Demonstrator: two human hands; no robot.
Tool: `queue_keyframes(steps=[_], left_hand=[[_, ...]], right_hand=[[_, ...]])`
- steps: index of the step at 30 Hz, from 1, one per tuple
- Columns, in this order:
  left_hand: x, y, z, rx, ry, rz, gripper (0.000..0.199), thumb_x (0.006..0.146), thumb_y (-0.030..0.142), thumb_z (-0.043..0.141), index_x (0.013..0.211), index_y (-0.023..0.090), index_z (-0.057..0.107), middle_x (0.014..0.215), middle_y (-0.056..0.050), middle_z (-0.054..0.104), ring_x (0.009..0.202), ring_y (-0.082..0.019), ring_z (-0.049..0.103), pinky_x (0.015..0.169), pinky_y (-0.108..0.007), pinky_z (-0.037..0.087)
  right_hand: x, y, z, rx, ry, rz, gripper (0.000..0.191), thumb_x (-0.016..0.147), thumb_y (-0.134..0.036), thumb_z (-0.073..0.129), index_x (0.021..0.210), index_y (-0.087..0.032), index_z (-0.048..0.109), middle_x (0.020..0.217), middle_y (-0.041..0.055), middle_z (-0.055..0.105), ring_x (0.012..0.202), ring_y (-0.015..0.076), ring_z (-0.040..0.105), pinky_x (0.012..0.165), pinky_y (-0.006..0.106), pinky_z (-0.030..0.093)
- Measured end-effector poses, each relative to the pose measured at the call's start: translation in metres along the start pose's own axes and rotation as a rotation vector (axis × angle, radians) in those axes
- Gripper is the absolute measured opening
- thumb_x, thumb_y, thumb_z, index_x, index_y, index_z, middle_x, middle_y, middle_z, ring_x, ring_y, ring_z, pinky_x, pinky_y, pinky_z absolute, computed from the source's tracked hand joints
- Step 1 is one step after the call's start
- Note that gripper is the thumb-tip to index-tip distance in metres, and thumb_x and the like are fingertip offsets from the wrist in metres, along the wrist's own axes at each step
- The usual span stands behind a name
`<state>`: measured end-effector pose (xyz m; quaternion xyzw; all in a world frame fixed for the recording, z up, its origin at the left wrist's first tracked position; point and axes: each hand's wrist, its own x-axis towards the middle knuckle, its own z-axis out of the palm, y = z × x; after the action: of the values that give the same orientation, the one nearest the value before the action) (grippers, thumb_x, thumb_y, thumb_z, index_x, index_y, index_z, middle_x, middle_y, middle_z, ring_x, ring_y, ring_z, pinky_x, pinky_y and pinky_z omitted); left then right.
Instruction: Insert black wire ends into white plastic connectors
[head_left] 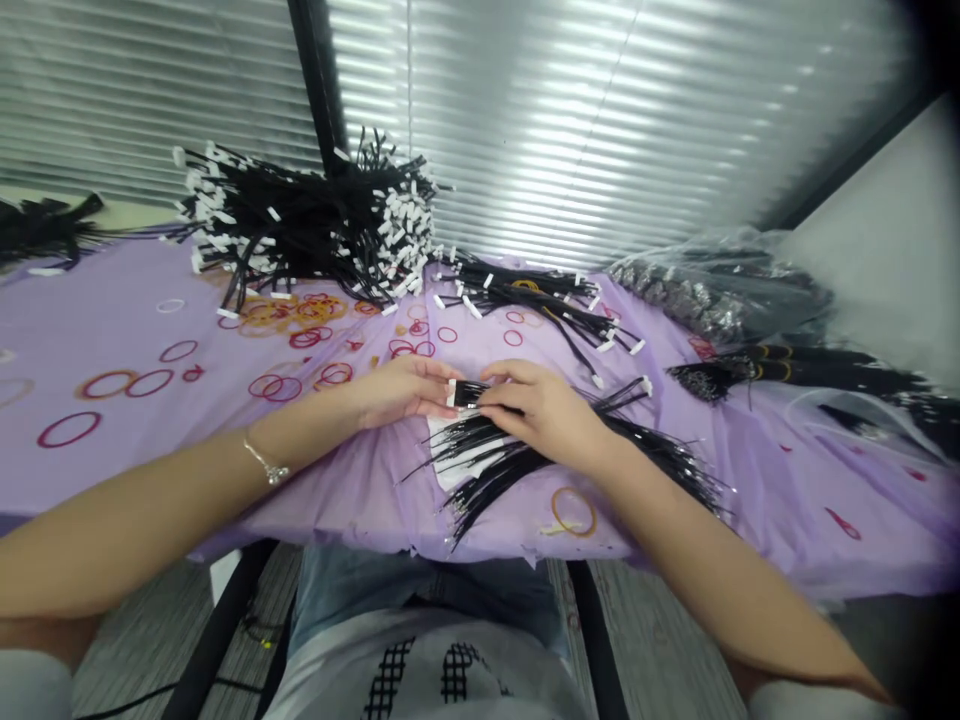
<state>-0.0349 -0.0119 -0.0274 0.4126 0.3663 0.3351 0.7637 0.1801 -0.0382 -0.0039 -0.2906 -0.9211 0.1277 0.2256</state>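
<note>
My left hand (401, 390) and my right hand (544, 412) meet over a small bunch of thin black wires (466, 394) with white connector ends. Left fingertips pinch the bunch at its white ends, while my right fingers close over its black length. Below my right palm, a loose spray of black wires (487, 465) fans out across a white paper slip (450, 468) on the purple sheet. My right hand partly hides that spray. A bracelet (266, 463) circles my left wrist.
A large heap of white-tipped black wires (307, 225) and a smaller bunch (532, 300) lie at the back. Red rubber bands (300, 320) dot the purple sheet (150, 340). Yellow-banded black bundles (795, 372) and a plastic bag (720, 290) lie right. Blinds stand behind.
</note>
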Motion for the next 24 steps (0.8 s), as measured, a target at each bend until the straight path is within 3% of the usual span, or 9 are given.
queue_keyframes(steps=[2, 5, 8, 10, 12, 14, 18, 21, 24], left_hand=[[-0.002, 0.001, 0.001, 0.035, -0.014, 0.047, 0.021, 0.069, 0.001, 0.069, 0.089, 0.008, 0.069, 0.077, -0.007, 0.070, 0.068, -0.015, 0.069, 0.071, -0.027, 0.058], [-0.006, 0.005, 0.008, 0.089, 0.019, 0.135, 0.018, 0.074, 0.005, 0.067, 0.091, 0.008, 0.067, 0.080, -0.007, 0.071, 0.067, -0.013, 0.068, 0.068, -0.024, 0.056], [-0.009, 0.011, 0.016, 0.099, 0.038, 0.243, 0.025, 0.073, 0.007, 0.068, 0.097, 0.011, 0.060, 0.074, -0.002, 0.069, 0.065, -0.012, 0.067, 0.072, -0.027, 0.056], [-0.012, 0.015, 0.020, 0.106, 0.025, 0.339, 0.033, 0.074, 0.011, 0.069, 0.102, 0.015, 0.053, 0.074, 0.000, 0.068, 0.069, -0.014, 0.068, 0.078, -0.033, 0.055], [-0.015, 0.017, 0.023, 0.187, 0.045, 0.436, 0.031, 0.080, 0.021, 0.064, 0.107, 0.018, 0.048, 0.085, -0.002, 0.068, 0.083, -0.018, 0.069, 0.086, -0.040, 0.052], [-0.022, 0.017, 0.026, 0.500, 0.047, 0.503, 0.031, 0.087, 0.033, 0.054, 0.114, 0.018, 0.048, 0.111, -0.010, 0.065, 0.107, -0.024, 0.061, 0.097, -0.046, 0.045], [-0.040, 0.010, 0.041, 1.499, -0.137, 0.541, 0.051, 0.091, 0.045, 0.042, 0.131, 0.014, 0.046, 0.143, -0.015, 0.041, 0.139, -0.032, 0.022, 0.112, -0.052, 0.018], [-0.046, -0.005, 0.053, 1.721, -0.358, 0.544, 0.066, 0.093, 0.051, 0.030, 0.144, 0.009, 0.026, 0.152, -0.017, 0.022, 0.142, -0.029, 0.012, 0.114, -0.045, 0.015], [-0.044, -0.023, 0.058, 1.812, -0.530, 0.537, 0.077, 0.090, 0.058, 0.030, 0.146, 0.006, 0.019, 0.153, -0.017, 0.011, 0.142, -0.030, 0.006, 0.115, -0.047, 0.007]], right_hand=[[0.000, -0.005, 0.001, 0.115, -0.009, -0.047, 0.017, 0.081, -0.031, 0.064, 0.088, -0.018, 0.071, 0.097, 0.0080, 0.058, 0.088, 0.0155, 0.057, 0.081, 0.031, 0.047], [0.000, -0.009, -0.003, 0.246, -0.052, -0.007, 0.039, 0.071, -0.041, 0.072, 0.103, -0.020, 0.067, 0.094, 0.0050, 0.057, 0.087, 0.0153, 0.057, 0.082, 0.030, 0.048], [0.003, -0.002, -0.015, 0.040, 0.058, 0.093, 0.058, 0.070, -0.042, 0.072, 0.120, -0.018, 0.056, 0.112, 0.0105, 0.055, 0.107, 0.0231, 0.052, 0.094, 0.039, 0.041], [0.004, 0.009, -0.021, -0.143, 0.040, 0.178, 0.048, 0.073, -0.036, 0.069, 0.115, -0.014, 0.058, 0.111, 0.0139, 0.057, 0.106, 0.0266, 0.052, 0.094, 0.041, 0.039], [0.004, 0.019, -0.022, -0.213, -0.008, 0.264, 0.022, 0.082, -0.028, 0.058, 0.097, -0.012, 0.063, 0.094, 0.0123, 0.063, 0.090, 0.0234, 0.057, 0.083, 0.037, 0.042], [0.004, 0.026, -0.022, -0.214, 0.006, 0.315, 0.019, 0.088, -0.026, 0.047, 0.085, -0.013, 0.062, 0.082, 0.0091, 0.063, 0.076, 0.0189, 0.057, 0.074, 0.032, 0.043], [0.008, 0.026, -0.019, -0.204, 0.097, 0.330, 0.026, 0.093, -0.033, 0.040, 0.088, -0.015, 0.058, 0.086, 0.0062, 0.062, 0.078, 0.0157, 0.055, 0.072, 0.027, 0.042], [0.014, 0.022, -0.021, -0.196, 0.143, 0.325, 0.031, 0.096, -0.035, 0.032, 0.093, -0.016, 0.057, 0.089, 0.0049, 0.061, 0.081, 0.0144, 0.054, 0.074, 0.026, 0.042], [0.019, 0.019, -0.032, -0.232, 0.197, 0.338, 0.030, 0.096, -0.033, 0.034, 0.096, -0.015, 0.058, 0.094, 0.0078, 0.059, 0.088, 0.0163, 0.053, 0.082, 0.029, 0.041]])
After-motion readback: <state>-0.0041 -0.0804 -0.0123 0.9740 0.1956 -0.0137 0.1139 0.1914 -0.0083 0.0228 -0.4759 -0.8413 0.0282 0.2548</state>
